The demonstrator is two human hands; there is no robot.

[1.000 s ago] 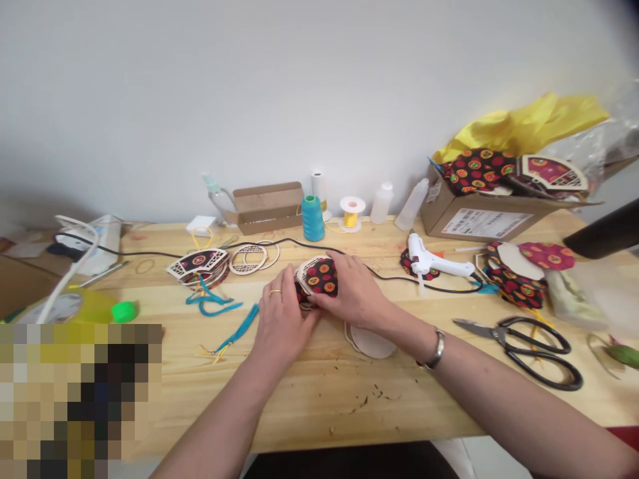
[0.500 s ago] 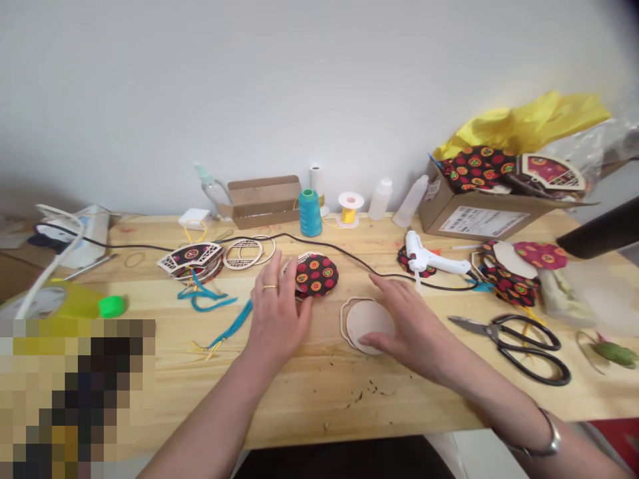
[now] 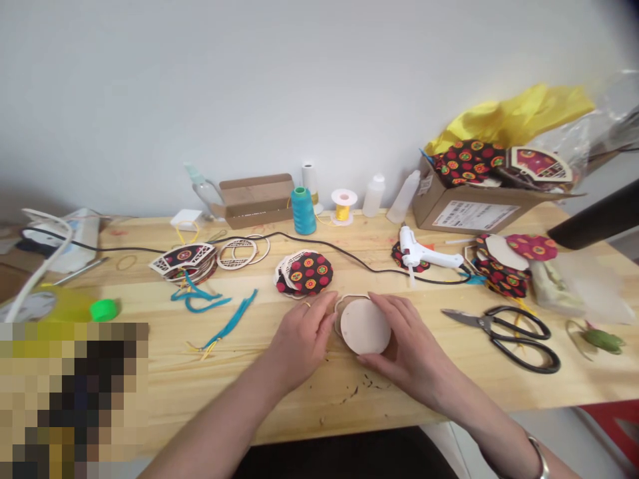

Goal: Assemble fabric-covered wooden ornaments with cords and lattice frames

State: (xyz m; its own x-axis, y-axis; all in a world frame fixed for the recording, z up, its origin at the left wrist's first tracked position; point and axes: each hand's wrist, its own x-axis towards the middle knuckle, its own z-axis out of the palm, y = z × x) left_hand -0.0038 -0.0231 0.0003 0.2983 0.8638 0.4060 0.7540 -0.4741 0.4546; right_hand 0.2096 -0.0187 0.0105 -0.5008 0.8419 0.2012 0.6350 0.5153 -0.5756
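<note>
A pale round disc (image 3: 366,326) lies over a thin wooden frame (image 3: 339,318) near the middle of the table. My right hand (image 3: 407,339) curves round the disc's right side, thumb at its lower edge and fingers at its top, holding it. At the frame's left edge is my left hand (image 3: 307,336), its fingers drawn together; whether they pinch the frame is hard to make out. Just behind my left hand sits a stack of round pieces covered in dark patterned fabric (image 3: 310,273).
Black-handled scissors (image 3: 486,322) lie to the right, with a white glue gun (image 3: 429,256) behind them. A black cable crosses the table. Teal cords (image 3: 232,322) and fan-shaped pieces (image 3: 184,256) are on the left. A cardboard box (image 3: 464,213) stands at the back right.
My left hand has left the patterned stack and moved right and down to the wooden frame. My right hand has closed in round the pale disc. The view has shifted slightly.
</note>
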